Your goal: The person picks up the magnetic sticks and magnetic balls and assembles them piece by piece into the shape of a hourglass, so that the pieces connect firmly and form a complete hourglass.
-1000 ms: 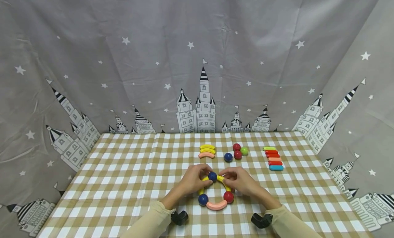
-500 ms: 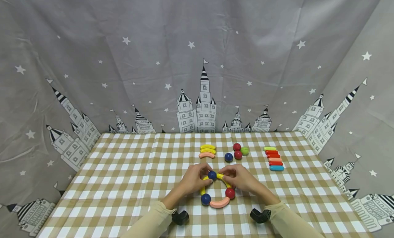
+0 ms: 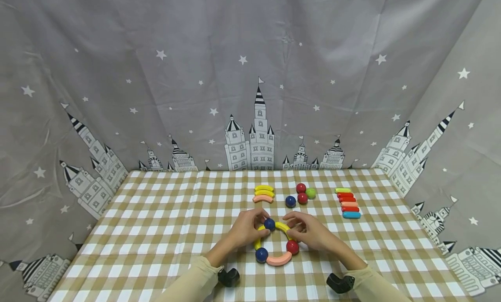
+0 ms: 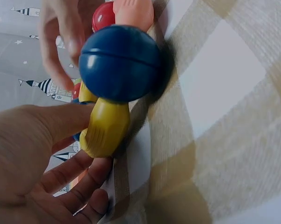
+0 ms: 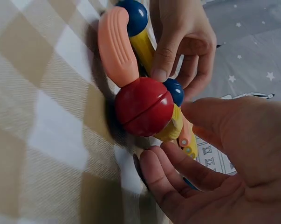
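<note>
A ring of magnetic balls and curved rods lies on the checked cloth. Its parts are a far blue ball (image 3: 269, 224), a near blue ball (image 3: 262, 254), a red ball (image 3: 292, 247), a left yellow curved rod (image 3: 257, 242), a right yellow curved rod (image 3: 282, 227) and an orange curved rod (image 3: 279, 259). With thumb and index finger my left hand (image 3: 245, 227) pinches the far blue ball where it meets the left yellow rod. Beside the right yellow rod is my right hand (image 3: 311, 231), its fingers loosely spread and its thumb close to the rod.
Beyond the ring lie spare curved rods (image 3: 264, 192), a loose blue ball (image 3: 290, 201), two red balls (image 3: 302, 198) and a green ball (image 3: 311, 193). Several straight rods (image 3: 348, 204) are lined up at the right. A grey curtain (image 3: 250, 76) hangs behind the cloth-covered table.
My right hand's fingers have loosened from the right yellow rod and shifted slightly right. The near side of the ring moved a little to the right earlier. My left hand keeps its grip.
</note>
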Tool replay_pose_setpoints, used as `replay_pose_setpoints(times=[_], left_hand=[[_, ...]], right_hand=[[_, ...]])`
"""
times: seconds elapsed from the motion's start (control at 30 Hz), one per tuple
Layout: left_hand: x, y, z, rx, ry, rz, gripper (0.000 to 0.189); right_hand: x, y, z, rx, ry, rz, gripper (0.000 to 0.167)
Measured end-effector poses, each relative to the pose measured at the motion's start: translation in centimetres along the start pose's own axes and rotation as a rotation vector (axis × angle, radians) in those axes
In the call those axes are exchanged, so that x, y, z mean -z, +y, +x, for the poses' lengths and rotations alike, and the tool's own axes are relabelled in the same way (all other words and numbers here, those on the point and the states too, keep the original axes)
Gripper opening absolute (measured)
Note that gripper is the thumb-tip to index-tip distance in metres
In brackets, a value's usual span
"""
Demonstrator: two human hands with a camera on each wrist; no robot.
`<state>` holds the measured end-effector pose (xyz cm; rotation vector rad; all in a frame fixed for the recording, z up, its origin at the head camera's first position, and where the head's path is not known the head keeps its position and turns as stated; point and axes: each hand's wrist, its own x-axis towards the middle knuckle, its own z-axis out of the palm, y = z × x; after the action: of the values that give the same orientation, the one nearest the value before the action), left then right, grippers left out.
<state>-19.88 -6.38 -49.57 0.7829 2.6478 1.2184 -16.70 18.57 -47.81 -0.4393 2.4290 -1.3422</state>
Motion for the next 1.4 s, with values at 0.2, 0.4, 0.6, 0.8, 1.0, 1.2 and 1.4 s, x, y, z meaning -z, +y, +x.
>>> replay_pose_setpoints(times=[0.2, 0.4, 0.6, 0.8, 1.0, 1.2, 1.4], left_hand=[[0.3, -0.3, 0.4, -0.040, -0.028, -0.029, 0.032], [0.5, -0.3, 0.6, -0.012, -0.063, -0.047, 0.026], [0.7, -0.1, 0.7, -0.005, -0.057, -0.045, 0.024], [0.8, -0.1, 0.7, -0.007, -0.021, -0.057, 0.022], [0.9, -0.3, 0.7, 0.005, 0.018, -0.051, 0.020], [0.9, -0.5, 0.7, 0.034, 0.060, -0.059, 0.021], [0.7, -0.8, 0.5, 0.046, 0.098, -0.086, 0.021]], right_hand=[[0.0, 0.5, -2.0, 0.052, -0.013, -0.032, 0.039], [-0.6, 1.0, -3.1, 0.058, -0.034, -0.037, 0.033], [-1.0, 1.1, -3.3, 0.076, -0.002, -0.075, 0.023], [-0.1, 1.6, -2.7, 0.083, 0.051, -0.115, 0.022], [1.1, 2.2, -1.3, 0.059, 0.077, -0.137, 0.025], [2.0, 2.5, 0.3, 0.021, 0.136, -0.162, 0.026], [2.6, 2.6, 1.2, 0.060, 0.151, -0.189, 0.027]])
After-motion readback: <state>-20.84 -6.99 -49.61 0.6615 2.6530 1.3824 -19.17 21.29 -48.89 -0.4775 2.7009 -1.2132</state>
